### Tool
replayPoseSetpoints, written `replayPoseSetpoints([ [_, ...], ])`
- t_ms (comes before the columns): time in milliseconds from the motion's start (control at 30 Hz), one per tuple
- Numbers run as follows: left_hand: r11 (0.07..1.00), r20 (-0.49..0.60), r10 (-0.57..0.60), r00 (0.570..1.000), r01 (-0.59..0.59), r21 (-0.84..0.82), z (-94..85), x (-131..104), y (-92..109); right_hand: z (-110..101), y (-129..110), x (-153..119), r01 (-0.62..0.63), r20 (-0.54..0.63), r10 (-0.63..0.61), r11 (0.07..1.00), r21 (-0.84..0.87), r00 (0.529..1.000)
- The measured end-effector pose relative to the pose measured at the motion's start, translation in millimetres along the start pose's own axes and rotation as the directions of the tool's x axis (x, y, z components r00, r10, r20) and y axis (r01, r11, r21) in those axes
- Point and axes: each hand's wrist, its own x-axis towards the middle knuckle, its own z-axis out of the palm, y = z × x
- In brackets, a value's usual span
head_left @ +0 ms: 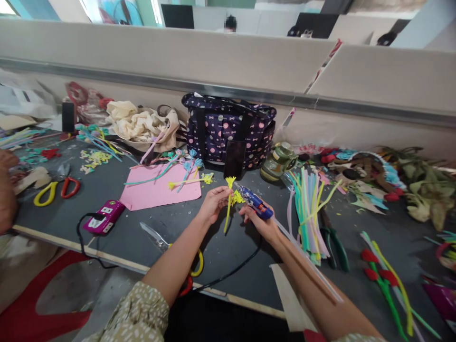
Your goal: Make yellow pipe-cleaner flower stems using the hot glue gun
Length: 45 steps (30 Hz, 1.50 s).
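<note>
Pinched in my left hand point(213, 204) is a yellow pipe-cleaner flower point(228, 216), held upright with its frilled head above the fingers and its stem hanging below. My right hand point(261, 221) grips a blue hot glue gun point(254, 202), a long clear glue stick point(309, 261) trailing from its back over my forearm. The gun's nozzle points at the flower, close to its head; whether they touch I cannot tell. Small yellow pieces point(237, 197) lie on the table just behind. A black cord point(235, 271) curves below my hands. Scissors point(195, 263) lie partly hidden under my left forearm.
A pink sheet point(156, 190) bears finished pipe-cleaner flowers. Behind stand a dotted bag point(221, 128), a phone point(234, 159) and a green jar point(278, 161). Pipe cleaners point(309, 213) and pliers point(337, 247) lie right; a purple power box point(105, 216) and another person's arm point(7, 190) are left.
</note>
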Motion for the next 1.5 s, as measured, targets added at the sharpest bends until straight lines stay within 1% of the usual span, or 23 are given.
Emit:
replayPoseSetpoints([
  [267, 1.000, 0.055, 0.000, 0.998, 0.000, 0.016, 0.9, -0.9, -0.7, 1.8, -1.0, -0.2, -0.059, -0.027, 0.059, 0.998, 0.007, 0.998],
  [667, 0.999, 0.069, 0.002, 0.998, -0.006, 0.051, -1.4, 1.1, -3.2, 3.9, -6.4, -1.1, -0.107, -0.056, 0.109, 0.993, 0.049, 0.992],
  [800, 0.998, 0.076, 0.002, 0.997, -0.007, 0.058, -1.3, 0.4, -2.6, 3.9, -5.3, -0.9, -0.103, -0.053, 0.104, 0.994, 0.023, 0.993],
  [933, 0.998, 0.070, 0.002, 0.998, -0.006, 0.056, -0.7, -0.1, -2.2, 4.2, -9.4, -0.5, -0.100, -0.061, 0.100, 0.995, -0.008, 0.993],
  [1067, 0.999, 0.082, 0.000, 0.997, -0.004, 0.044, -0.8, -0.2, -2.7, 3.5, -12.8, -0.8, -0.077, -0.052, 0.074, 0.996, -0.051, 0.996],
  [1267, 0.999, 0.078, 0.000, 0.997, -0.003, 0.038, -0.8, -0.3, -2.4, 1.3, -10.8, -1.0, -0.041, -0.041, 0.037, 0.992, -0.118, 0.998],
  [1500, 0.999, 0.094, 0.005, 0.996, -0.010, 0.047, -0.6, -0.6, -1.9, 1.5, -11.3, -1.1, -0.045, -0.038, 0.040, 0.991, -0.123, 0.998],
])
